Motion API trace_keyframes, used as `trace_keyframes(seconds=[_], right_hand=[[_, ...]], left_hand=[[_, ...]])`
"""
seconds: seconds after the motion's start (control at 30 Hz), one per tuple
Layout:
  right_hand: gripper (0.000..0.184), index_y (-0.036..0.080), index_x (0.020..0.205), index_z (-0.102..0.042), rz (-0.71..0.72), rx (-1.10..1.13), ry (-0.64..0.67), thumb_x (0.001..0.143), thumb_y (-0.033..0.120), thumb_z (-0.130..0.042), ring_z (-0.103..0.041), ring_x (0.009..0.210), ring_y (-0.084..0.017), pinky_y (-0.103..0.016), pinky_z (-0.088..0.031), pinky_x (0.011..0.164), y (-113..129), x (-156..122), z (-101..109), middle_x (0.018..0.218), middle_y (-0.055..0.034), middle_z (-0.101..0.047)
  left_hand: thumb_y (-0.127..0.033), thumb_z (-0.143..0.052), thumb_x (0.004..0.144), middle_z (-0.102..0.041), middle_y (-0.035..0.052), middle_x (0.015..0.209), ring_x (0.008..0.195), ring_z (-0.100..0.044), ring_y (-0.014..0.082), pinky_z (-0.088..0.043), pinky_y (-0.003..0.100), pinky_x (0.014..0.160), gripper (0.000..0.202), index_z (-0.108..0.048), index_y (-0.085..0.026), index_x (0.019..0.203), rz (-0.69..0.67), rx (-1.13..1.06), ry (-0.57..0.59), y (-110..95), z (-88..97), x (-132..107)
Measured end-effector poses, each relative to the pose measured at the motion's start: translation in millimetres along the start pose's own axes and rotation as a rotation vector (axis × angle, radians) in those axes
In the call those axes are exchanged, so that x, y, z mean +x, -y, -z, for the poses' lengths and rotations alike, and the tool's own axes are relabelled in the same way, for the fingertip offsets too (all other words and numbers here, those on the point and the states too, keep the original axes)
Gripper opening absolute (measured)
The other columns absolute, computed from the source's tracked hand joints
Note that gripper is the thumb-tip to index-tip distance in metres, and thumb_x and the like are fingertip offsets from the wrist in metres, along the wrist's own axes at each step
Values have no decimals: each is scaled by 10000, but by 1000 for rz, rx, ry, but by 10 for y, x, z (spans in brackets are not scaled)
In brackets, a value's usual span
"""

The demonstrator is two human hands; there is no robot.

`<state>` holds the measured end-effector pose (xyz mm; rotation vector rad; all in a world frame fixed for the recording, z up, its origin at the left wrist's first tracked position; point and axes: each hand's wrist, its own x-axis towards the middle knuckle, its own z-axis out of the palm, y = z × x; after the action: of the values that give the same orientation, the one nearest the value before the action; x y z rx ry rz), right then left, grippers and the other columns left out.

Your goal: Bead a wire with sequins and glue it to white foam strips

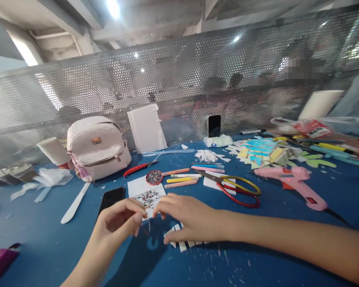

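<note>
My left hand (118, 223) is pinched on a thin, string-like strand (149, 226) that hangs from its fingertips in a small curve; its material is too small to make out. Close by on the right, my right hand (187, 215) hovers with fingers bent and the thumb spread apart, nothing visible in it. Just beyond both hands lies a white paper (137, 187) strewn with tiny mixed-colour bits (149, 198). A red round dish (154, 177) full of similar bits sits at its upper edge. Partly under my right hand are small white strips (182, 244).
Scissors with red and yellow handles (239, 191), markers (181, 180) and a pink glue gun (296, 183) lie to the right. A black phone (112, 198), white plastic knife (75, 203) and pale backpack (98, 147) are left. A perforated metal screen (173, 75) stands behind the blue table.
</note>
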<state>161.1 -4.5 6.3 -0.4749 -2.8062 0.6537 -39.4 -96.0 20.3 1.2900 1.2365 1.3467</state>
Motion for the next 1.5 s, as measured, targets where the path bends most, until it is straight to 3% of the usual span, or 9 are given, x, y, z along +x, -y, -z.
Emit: trace_keyframes(seconds=[0.13,0.27,0.37,0.57,0.73,0.87,1.1,1.3,1.5], right_hand=[[304,242,1125,-618,21,114,66,843,336,-683,-625,745,-144,-204,-407,630,69,143,-85,764,36,-659],[105,216,925,-709,-2,176,3,847,184,-647,-641,737,-122,-188,-421,643,37,205,-185,829,28,-708],[115,179,892,-717,1,232,-53,836,121,-634,-657,777,-138,-213,-455,703,-40,165,-175,863,1,-732],[99,169,890,-734,17,289,-122,865,154,-639,-661,838,-159,-252,-473,770,-87,-34,12,884,-26,-727],[133,137,913,-741,36,335,-14,907,163,-610,-665,799,-137,-218,-466,742,37,-103,238,855,-35,-736],[112,140,892,-732,97,186,18,891,123,-621,-641,803,-139,-218,-450,734,117,-54,339,856,-28,-721],[116,161,885,-684,133,29,-1,883,97,-587,-601,825,-162,-235,-432,736,141,29,309,846,-21,-673],[113,176,938,-638,62,172,-57,872,96,-593,-608,844,-150,-231,-426,739,72,-35,253,917,-10,-668],[399,188,1005,-584,-102,-4,39,716,390,-770,-582,885,-219,-288,-410,690,-29,-130,123,956,-39,-643]], left_hand=[[-317,-714,807,-620,14,769,589,-488,99,-402,195,562,165,-711,-171,731,-42,-17,15,-91,-33,71],[-322,-760,762,-647,34,792,781,-557,161,-438,204,682,188,-709,-167,667,-93,-45,-53,-182,-52,76],[-355,-787,731,-651,30,785,710,-560,140,-446,206,667,219,-709,-161,664,-39,-118,-65,-221,-27,28],[-381,-819,693,-667,16,790,549,-557,78,-421,193,579,244,-712,-161,683,97,-170,-65,-112,50,-84],[-381,-794,725,-709,50,820,496,-573,83,-472,240,601,244,-722,-150,694,177,-156,62,56,49,-91],[-367,-776,747,-719,103,965,515,-605,100,-511,277,606,248,-723,-130,697,224,-140,185,175,-15,-65],[-338,-810,710,-672,39,662,593,-659,164,-521,255,587,230,-725,-126,685,206,-157,262,345,-136,15],[-355,-777,745,-726,79,731,680,-652,172,-521,274,691,230,-742,-131,707,194,-93,263,356,-134,48],[-363,-751,771,-710,85,787,677,-658,180,-525,283,662,236,-734,-139,699,118,-111,276,334,-97,48]])
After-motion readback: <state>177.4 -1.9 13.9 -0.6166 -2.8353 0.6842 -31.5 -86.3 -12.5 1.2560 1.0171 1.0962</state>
